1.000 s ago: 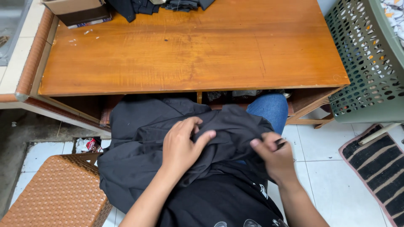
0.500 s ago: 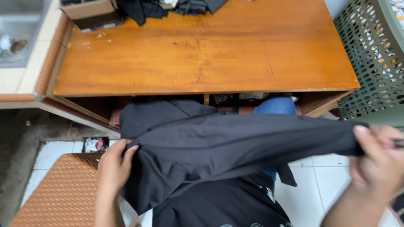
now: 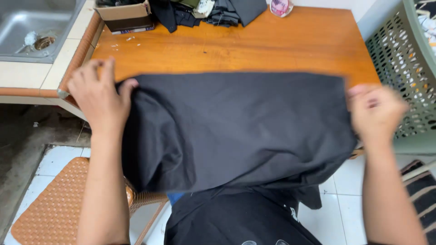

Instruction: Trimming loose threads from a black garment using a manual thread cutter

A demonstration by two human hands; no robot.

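Note:
A black garment point(image 3: 236, 127) hangs stretched flat between my two hands, over the near edge of a wooden table point(image 3: 254, 50). My left hand point(image 3: 97, 90) pinches its upper left corner, thumb and fingers closed on the cloth. My right hand point(image 3: 374, 111) grips the upper right corner and is blurred. The cloth's lower part drapes down toward my lap, where more black fabric point(image 3: 236, 218) lies.
A pile of dark clothes point(image 3: 209, 11) and a cardboard box point(image 3: 125, 16) sit at the table's far edge. A steel sink point(image 3: 32, 27) is at the left, a green plastic laundry basket point(image 3: 404, 68) at the right, a woven brown stool point(image 3: 54, 204) at the lower left.
My hands have lifted the garment from my lap and pulled it wide apart. It now spreads flat in front of the table edge, and my view has shifted forward.

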